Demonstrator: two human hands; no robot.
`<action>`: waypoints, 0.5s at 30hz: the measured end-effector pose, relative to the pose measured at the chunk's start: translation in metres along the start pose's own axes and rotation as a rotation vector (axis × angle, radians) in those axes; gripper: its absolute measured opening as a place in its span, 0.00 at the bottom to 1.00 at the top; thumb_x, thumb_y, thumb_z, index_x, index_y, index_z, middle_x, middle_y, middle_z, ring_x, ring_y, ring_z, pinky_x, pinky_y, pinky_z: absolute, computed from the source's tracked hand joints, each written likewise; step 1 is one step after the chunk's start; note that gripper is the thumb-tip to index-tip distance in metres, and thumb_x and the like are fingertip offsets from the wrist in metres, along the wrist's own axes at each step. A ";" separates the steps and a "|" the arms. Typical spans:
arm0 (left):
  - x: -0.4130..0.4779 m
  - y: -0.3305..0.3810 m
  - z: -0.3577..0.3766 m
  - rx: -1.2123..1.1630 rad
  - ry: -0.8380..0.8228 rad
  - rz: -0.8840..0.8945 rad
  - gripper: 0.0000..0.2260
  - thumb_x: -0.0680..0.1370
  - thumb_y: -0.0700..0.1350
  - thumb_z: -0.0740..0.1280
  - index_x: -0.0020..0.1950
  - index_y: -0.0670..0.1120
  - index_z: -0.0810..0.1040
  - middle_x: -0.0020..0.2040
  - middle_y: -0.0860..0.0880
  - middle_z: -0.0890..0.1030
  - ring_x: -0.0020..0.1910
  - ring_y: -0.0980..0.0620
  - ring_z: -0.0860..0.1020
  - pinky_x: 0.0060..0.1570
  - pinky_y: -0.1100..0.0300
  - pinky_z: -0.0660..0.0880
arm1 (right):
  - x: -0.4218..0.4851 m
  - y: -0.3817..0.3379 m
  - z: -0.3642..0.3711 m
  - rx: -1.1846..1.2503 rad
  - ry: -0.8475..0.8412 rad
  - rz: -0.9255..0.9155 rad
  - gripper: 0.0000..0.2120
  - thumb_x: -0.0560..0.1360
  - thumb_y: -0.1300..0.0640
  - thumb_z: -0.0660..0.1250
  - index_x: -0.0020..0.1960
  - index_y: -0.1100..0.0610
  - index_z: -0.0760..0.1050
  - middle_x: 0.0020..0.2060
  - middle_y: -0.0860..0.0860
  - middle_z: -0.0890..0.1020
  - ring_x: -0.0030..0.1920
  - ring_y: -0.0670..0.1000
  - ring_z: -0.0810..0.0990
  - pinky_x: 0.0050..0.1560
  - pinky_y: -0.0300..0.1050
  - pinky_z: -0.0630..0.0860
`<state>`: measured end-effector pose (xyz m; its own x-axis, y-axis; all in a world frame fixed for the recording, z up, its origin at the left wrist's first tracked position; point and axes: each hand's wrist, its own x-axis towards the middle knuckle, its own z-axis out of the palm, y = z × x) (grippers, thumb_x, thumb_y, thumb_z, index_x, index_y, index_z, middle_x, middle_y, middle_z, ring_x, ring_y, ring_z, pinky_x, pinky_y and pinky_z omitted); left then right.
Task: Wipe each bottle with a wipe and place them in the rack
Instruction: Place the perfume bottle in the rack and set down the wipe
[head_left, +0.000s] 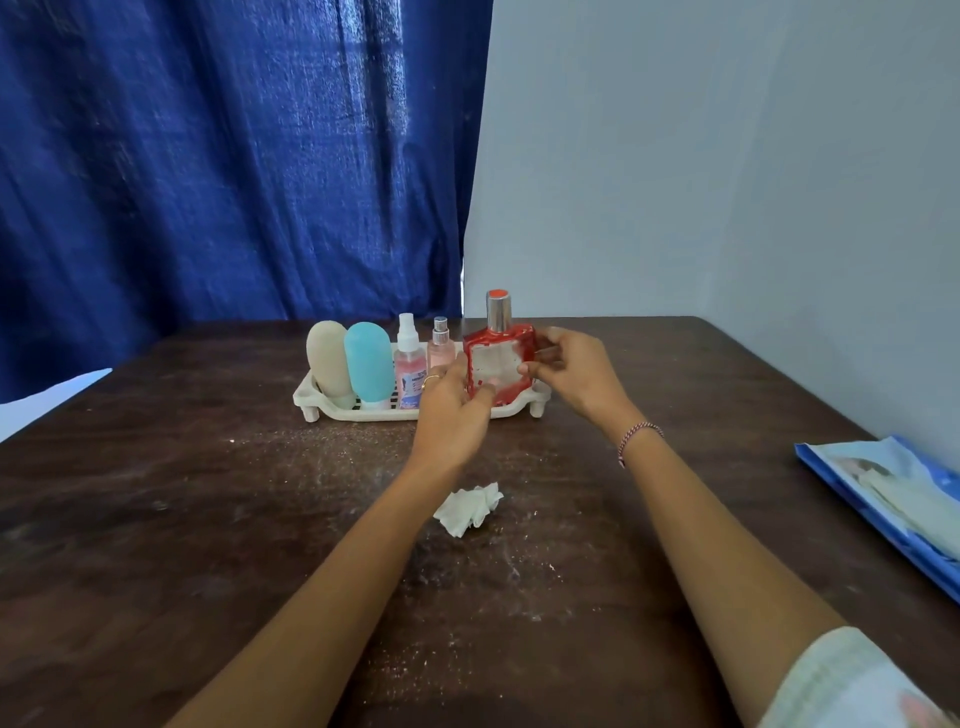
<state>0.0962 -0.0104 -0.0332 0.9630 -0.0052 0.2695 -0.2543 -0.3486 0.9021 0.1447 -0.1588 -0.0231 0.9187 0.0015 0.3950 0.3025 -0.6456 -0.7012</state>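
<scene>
Pale sleeve (852, 680) bottom right, forearms reach forward. Crumpled wipe (470, 508) lies loose on table (208, 519), on near side of rack (332, 410). Left hand (452, 410) and right hand (576, 374): fingers of both curled round red bottle (500, 364), upright at rack's right end; base seated or not, cannot tell. Other bottles (370, 361) already racked. Risk: tall bottle at rack edge tips off if released unseated. Left knuckles sit just beside small pink bottle (440, 345), could knock it.
</scene>
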 end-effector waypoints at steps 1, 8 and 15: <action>0.000 0.001 0.000 -0.010 0.003 -0.015 0.18 0.80 0.42 0.61 0.71 0.46 0.67 0.67 0.46 0.72 0.64 0.51 0.70 0.58 0.62 0.65 | 0.000 0.003 0.001 -0.001 -0.001 0.006 0.20 0.70 0.63 0.72 0.61 0.60 0.75 0.49 0.53 0.83 0.47 0.47 0.80 0.54 0.38 0.76; -0.004 0.004 0.001 -0.077 -0.009 -0.061 0.18 0.80 0.42 0.62 0.70 0.46 0.68 0.63 0.51 0.74 0.56 0.58 0.69 0.56 0.62 0.65 | -0.005 0.007 0.006 -0.020 0.029 0.001 0.19 0.71 0.60 0.72 0.60 0.60 0.76 0.53 0.53 0.82 0.54 0.48 0.78 0.56 0.34 0.68; -0.006 0.004 0.000 0.000 -0.071 -0.050 0.22 0.79 0.48 0.64 0.72 0.48 0.65 0.68 0.48 0.71 0.57 0.58 0.67 0.53 0.63 0.65 | -0.006 0.005 0.014 -0.054 0.017 0.043 0.19 0.72 0.57 0.70 0.62 0.59 0.75 0.56 0.53 0.80 0.58 0.51 0.77 0.60 0.41 0.70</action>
<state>0.0891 -0.0115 -0.0315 0.9783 -0.0545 0.1997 -0.2060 -0.3500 0.9138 0.1442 -0.1515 -0.0375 0.9260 -0.0396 0.3754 0.2485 -0.6848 -0.6850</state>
